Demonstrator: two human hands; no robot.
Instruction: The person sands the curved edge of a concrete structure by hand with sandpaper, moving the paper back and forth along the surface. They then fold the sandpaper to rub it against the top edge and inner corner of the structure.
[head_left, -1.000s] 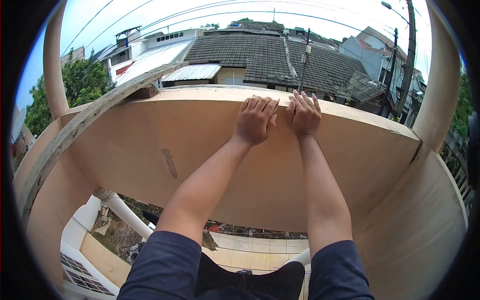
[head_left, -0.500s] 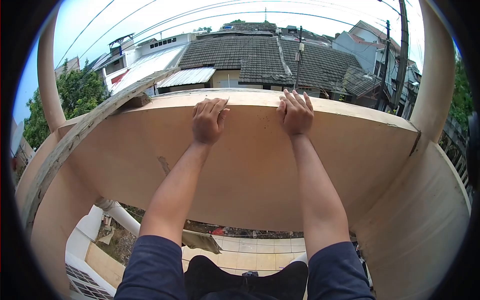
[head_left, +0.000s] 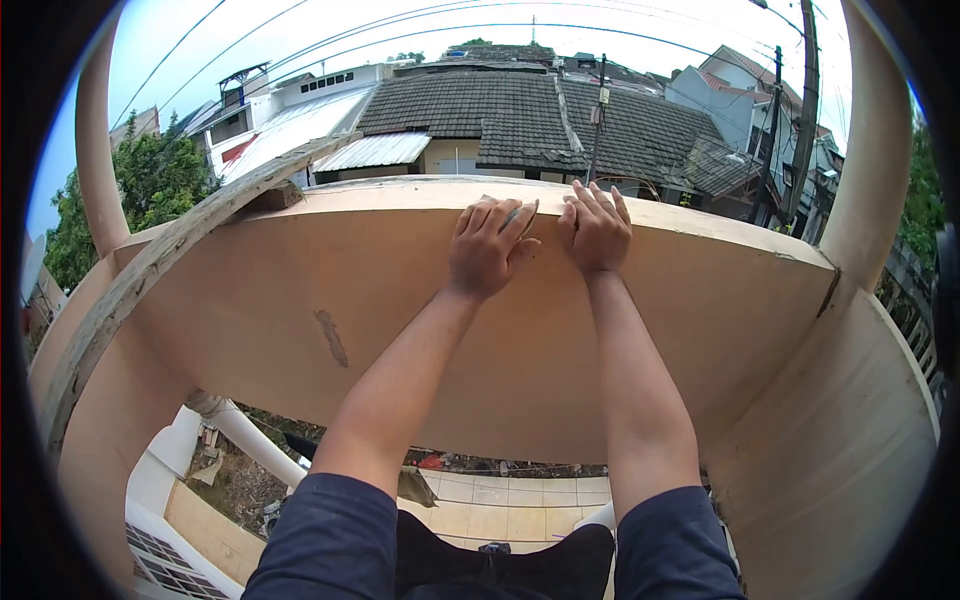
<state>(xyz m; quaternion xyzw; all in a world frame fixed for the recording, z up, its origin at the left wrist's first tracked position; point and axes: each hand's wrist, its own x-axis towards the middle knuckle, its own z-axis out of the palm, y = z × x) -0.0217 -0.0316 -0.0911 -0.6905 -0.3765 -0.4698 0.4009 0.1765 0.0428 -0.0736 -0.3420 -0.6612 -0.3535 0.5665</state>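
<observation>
My left hand [head_left: 484,250] lies over the top edge of a peach-painted parapet wall [head_left: 440,340]. Its fingers press down on a thin, greyish flat piece [head_left: 534,207], of which only a corner shows beside the index finger; its kind cannot be made out. Close by on the right, my right hand [head_left: 597,232] rests on the same edge. Its fingers are stretched out over the ledge, with nothing seen in them.
A weathered plank [head_left: 190,230] leans across the wall's left end, near a brick-like block [head_left: 274,197]. Columns stand on both sides. Below the wall lies a tiled floor [head_left: 520,500] with a white pipe [head_left: 245,440]; tiled roofs [head_left: 450,105] and wires are beyond.
My left hand has slid right along the wall's edge with the thin piece, close to my right hand. A bare patch on the wall now shows fully. My right hand has barely moved.
</observation>
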